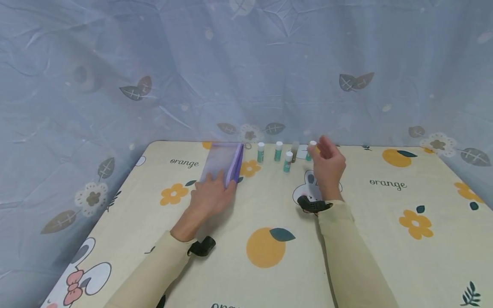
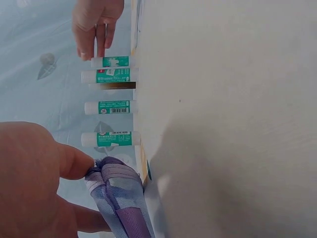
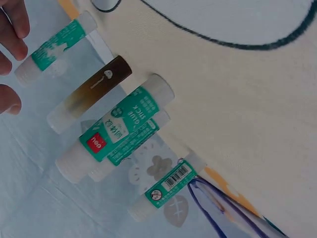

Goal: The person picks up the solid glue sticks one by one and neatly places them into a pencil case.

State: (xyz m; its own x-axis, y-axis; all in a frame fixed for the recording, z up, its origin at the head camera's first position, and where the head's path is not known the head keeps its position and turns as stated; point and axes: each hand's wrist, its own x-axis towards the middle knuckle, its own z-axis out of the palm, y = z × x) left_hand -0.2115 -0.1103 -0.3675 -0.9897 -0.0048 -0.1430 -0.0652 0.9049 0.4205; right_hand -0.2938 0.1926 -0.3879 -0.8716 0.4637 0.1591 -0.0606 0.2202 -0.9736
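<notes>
My left hand (image 1: 212, 194) rests on the near end of a purple mesh pouch (image 1: 219, 158), fingers spread over its top. In the left wrist view, the thumb touches the folded purple end of the pouch (image 2: 121, 193). My right hand (image 1: 329, 164) is beside the rightmost green glue stick (image 1: 309, 157), which stands upright with a white cap. In the right wrist view, its fingertips are close to that glue stick's cap end (image 3: 27, 73), with the thumb apart from it.
Left of my right hand, several more green glue sticks (image 1: 278, 152) stand near the table's far edge. A brown-gold stick (image 3: 96, 89) with a pale cap stands among them. A blue patterned curtain (image 1: 246, 77) hangs behind the table (image 1: 369, 239).
</notes>
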